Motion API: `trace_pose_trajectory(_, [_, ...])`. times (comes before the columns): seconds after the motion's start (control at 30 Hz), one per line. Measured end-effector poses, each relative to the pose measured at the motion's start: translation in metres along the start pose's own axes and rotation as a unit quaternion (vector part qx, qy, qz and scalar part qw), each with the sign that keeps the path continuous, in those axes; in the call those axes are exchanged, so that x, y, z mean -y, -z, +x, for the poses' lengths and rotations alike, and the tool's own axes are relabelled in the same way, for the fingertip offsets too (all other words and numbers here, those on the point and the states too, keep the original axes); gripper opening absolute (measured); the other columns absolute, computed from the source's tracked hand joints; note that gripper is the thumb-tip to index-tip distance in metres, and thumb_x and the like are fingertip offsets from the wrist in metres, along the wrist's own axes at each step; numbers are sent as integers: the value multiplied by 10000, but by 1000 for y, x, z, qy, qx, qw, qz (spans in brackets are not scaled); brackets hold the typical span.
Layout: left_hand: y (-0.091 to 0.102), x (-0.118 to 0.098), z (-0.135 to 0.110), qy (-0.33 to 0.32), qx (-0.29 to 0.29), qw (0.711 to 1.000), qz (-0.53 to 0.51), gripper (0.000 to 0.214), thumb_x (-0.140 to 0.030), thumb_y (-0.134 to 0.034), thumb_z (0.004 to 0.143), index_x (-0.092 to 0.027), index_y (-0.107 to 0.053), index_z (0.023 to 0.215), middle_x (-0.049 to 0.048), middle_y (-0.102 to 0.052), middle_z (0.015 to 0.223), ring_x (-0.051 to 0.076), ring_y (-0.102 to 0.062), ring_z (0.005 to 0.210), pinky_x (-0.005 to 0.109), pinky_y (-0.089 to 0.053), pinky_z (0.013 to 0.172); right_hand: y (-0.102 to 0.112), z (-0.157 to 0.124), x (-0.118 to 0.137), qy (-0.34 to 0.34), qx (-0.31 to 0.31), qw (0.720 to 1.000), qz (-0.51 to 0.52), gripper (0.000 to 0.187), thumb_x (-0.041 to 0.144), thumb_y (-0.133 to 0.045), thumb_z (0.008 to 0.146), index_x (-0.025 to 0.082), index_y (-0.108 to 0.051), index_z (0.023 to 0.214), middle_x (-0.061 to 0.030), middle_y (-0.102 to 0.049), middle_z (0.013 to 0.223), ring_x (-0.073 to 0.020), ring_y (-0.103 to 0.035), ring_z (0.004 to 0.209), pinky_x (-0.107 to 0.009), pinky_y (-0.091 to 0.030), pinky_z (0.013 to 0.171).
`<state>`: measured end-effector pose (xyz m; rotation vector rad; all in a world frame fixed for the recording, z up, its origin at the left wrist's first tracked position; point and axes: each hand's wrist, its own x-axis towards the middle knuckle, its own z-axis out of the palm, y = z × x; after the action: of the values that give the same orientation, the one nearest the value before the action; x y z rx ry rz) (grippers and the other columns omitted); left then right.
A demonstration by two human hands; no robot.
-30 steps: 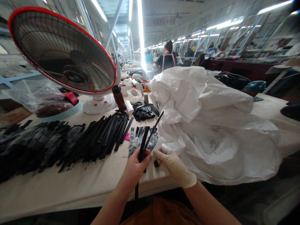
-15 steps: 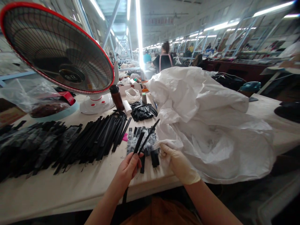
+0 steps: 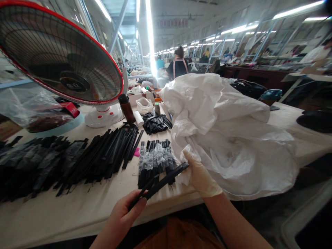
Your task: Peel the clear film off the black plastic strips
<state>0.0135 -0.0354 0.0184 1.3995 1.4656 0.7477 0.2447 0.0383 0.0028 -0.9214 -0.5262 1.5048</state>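
Observation:
My left hand [image 3: 127, 211] is closed around flat black strips [image 3: 163, 181], which slant up to the right over the table's front edge. Their far ends reach close to my right hand [image 3: 198, 173], which wears a pale thin glove. Its fingers are closed on the crumpled edge of a large white sack [image 3: 223, 110]; the fingertips are partly hidden. Behind the held strips lies a row of black strip bundles [image 3: 155, 155] wrapped in clear film. Left of that row is a pile of loose black strips [image 3: 106, 159], with more wrapped bundles [image 3: 31, 166] beyond it.
A red-rimmed fan [image 3: 70, 69] stands at the back left, beside a brown bottle [image 3: 127, 109] and a white roll [image 3: 138, 118]. Short black pieces [image 3: 157, 123] lie behind the bundles, near a thread spool [image 3: 157, 109]. Farther off, a person [image 3: 178, 65] is facing away.
My left hand has moved down and left, and its strips have swung from upright to slanting right. My right hand has shifted slightly, still at the sack's edge. The whole view has shifted slightly.

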Motion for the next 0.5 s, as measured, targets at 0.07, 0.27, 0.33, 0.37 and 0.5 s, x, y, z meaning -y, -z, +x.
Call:
trace_pose_trajectory(0.07, [1, -3, 1, -14, -18, 999, 27, 387, -492, -582, 736, -164, -713, 893, -34, -489, 545, 123, -429, 529, 215, -348, 495, 3, 0, 0, -23, -16, 999, 24, 459, 465, -764, 623, 214, -404, 489, 69, -386, 443, -84, -378, 417, -245, -352, 437])
trace_pose_trajectory(0.27, [13, -1, 2, -64, -16, 991, 117, 303, -428, -574, 766, -197, -715, 902, 12, -696, 722, 191, -613, 661, 241, -480, 622, 16, 1, 1, 23, 27, 996, -81, 424, 508, -740, 641, 203, -467, 532, 62, -420, 482, -83, -366, 451, -244, -327, 462])
trace_pose_trajectory(0.33, [15, 3, 3, -89, -30, 984, 153, 278, -399, -571, 777, -216, -708, 935, 30, -735, 839, 217, -657, 767, 259, -507, 709, 19, -1, 2, 46, 42, 990, -130, 392, 499, -718, 675, 199, -502, 547, 53, -438, 503, -91, -382, 484, -246, -338, 489])
trace_pose_trajectory(0.37, [16, 6, 4, -102, -35, 980, 169, 269, -386, -570, 781, -227, -704, 951, 36, -741, 893, 225, -667, 818, 267, -512, 746, 20, -2, 2, 56, 47, 986, -151, 384, 492, -710, 688, 197, -510, 546, 50, -441, 508, -94, -387, 496, -248, -343, 502])
trace_pose_trajectory(0.5, [15, 16, 7, -150, -47, 966, 204, 255, -338, -581, 773, -253, -691, 987, 44, -740, 972, 232, -674, 894, 286, -518, 807, 21, -5, -1, 63, 61, 977, -192, 386, 488, -693, 708, 196, -513, 530, 46, -443, 509, -103, -388, 509, -262, -356, 531])
